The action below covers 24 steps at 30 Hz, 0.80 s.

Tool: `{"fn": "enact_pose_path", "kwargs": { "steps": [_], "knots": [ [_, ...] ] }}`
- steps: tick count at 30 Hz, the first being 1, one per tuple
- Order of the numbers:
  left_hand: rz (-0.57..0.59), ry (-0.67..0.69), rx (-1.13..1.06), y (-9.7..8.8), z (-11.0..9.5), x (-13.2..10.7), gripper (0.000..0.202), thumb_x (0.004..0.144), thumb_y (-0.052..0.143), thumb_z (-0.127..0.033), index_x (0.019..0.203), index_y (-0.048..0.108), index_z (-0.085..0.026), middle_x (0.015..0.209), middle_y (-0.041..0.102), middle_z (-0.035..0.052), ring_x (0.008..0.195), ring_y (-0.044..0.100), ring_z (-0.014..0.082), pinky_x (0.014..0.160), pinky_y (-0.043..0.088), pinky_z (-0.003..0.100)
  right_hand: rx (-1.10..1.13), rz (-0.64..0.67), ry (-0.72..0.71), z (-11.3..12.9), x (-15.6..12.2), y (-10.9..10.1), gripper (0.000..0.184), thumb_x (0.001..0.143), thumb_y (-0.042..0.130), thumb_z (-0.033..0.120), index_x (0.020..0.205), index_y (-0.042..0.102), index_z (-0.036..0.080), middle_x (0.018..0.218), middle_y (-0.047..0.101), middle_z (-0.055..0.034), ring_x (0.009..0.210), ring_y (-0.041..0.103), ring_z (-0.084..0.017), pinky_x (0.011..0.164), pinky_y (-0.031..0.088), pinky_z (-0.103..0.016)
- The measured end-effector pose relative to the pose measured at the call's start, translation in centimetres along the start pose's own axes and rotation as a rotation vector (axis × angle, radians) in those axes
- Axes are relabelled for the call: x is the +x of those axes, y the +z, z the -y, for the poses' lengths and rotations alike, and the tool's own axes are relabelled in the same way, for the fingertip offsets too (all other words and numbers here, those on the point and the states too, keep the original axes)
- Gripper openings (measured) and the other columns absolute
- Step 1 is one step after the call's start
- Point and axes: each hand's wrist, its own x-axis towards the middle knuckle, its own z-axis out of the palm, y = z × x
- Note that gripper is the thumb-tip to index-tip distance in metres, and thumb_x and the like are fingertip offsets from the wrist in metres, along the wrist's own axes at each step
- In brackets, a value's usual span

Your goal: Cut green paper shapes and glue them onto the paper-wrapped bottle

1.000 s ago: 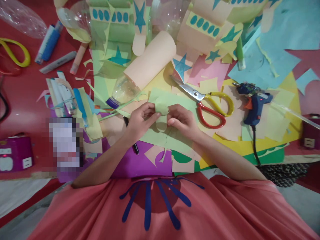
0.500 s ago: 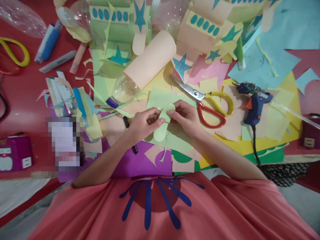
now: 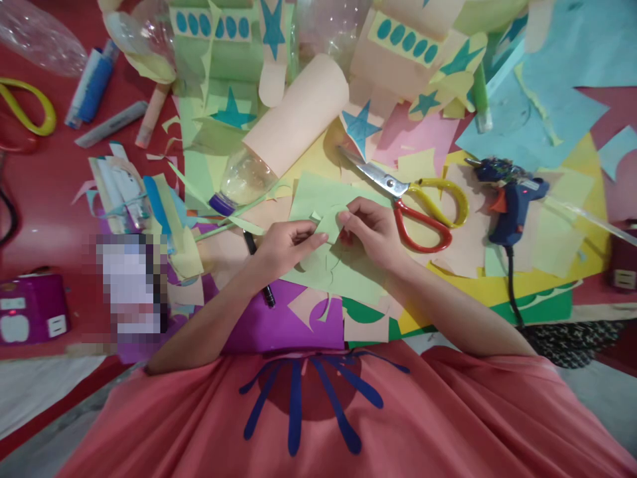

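Observation:
A small light-green paper cutout [image 3: 330, 224] is pinched between both hands, above a sheet of light-green paper [image 3: 318, 192]. My left hand [image 3: 291, 245] grips its lower left part, thumb on top. My right hand [image 3: 371, 229] holds its upper right edge between thumb and fingers. The cutout's lower end no longer hangs in sight. Right of the hands lie large scissors [image 3: 403, 189] with one yellow and one red handle. A black pen [image 3: 269, 295] lies partly under my left wrist. Behind the hands rests a clear bottle [image 3: 246, 179] wrapped in peach paper [image 3: 303, 109].
A blue glue gun [image 3: 512, 206] with a cord lies at the right. Markers [image 3: 117, 189] and a pixelated phone-like object [image 3: 129, 285] are at the left. Decorated paper pieces [image 3: 361, 129] with blue stars, plus scraps, cover the far side. Purple boxes [image 3: 32, 309] stand at the table's edges.
The cutout's rounded lower end, which hung down below the fingers, has folded up or turned out of sight. Both hands keep nearly the same place. The view has shifted slightly.

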Motion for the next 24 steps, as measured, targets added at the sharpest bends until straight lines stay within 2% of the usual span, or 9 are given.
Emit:
{"fn": "enact_pose_path", "kwargs": {
  "steps": [7, 17, 22, 24],
  "knots": [
    [-0.017, -0.021, -0.009, 0.06, -0.11, -0.06, 0.044, 0.082, 0.061, -0.046, 0.057, 0.037, -0.02, 0.053, 0.027, -0.0063, 0.049, 0.03, 0.0061, 0.044, 0.021, 0.021, -0.003, -0.015, -0.01, 0.0, -0.03, -0.02, 0.046, 0.079, 0.073, 0.061, 0.065, 0.054, 0.021, 0.052, 0.054, 0.0055, 0.045, 0.049, -0.007, 0.044, 0.039, -0.021],
    [-0.033, 0.026, 0.01, 0.17, 0.01, -0.05, 0.044, 0.084, 0.06, -0.044, 0.055, 0.036, -0.02, 0.054, 0.024, -0.0065, 0.05, 0.027, 0.0064, 0.044, 0.02, 0.022, -0.039, 0.005, -0.025, -0.08, -0.07, -0.11, 0.047, 0.082, 0.069, 0.062, 0.066, 0.052, 0.021, 0.053, 0.054, 0.0054, 0.046, 0.048, -0.007, 0.045, 0.039, -0.023],
    [-0.084, -0.002, -0.077, 0.35, 0.08, -0.1, 0.049, 0.082, 0.062, -0.052, 0.057, 0.033, -0.022, 0.054, 0.025, -0.0069, 0.048, 0.029, 0.0071, 0.044, 0.021, 0.023, -0.115, 0.08, -0.044, -0.22, -0.26, 0.15, 0.048, 0.081, 0.067, 0.068, 0.081, 0.052, 0.022, 0.061, 0.053, 0.0056, 0.053, 0.049, -0.008, 0.049, 0.039, -0.024],
    [-0.123, 0.002, -0.122, 0.41, 0.02, -0.15, 0.052, 0.08, 0.065, -0.055, 0.058, 0.032, -0.022, 0.053, 0.025, -0.0074, 0.047, 0.029, 0.0069, 0.044, 0.022, 0.023, -0.203, 0.123, -0.062, -0.21, -0.36, 0.34, 0.049, 0.081, 0.068, 0.067, 0.077, 0.049, 0.022, 0.061, 0.049, 0.0059, 0.052, 0.043, -0.008, 0.049, 0.036, -0.025]
  ]
}}
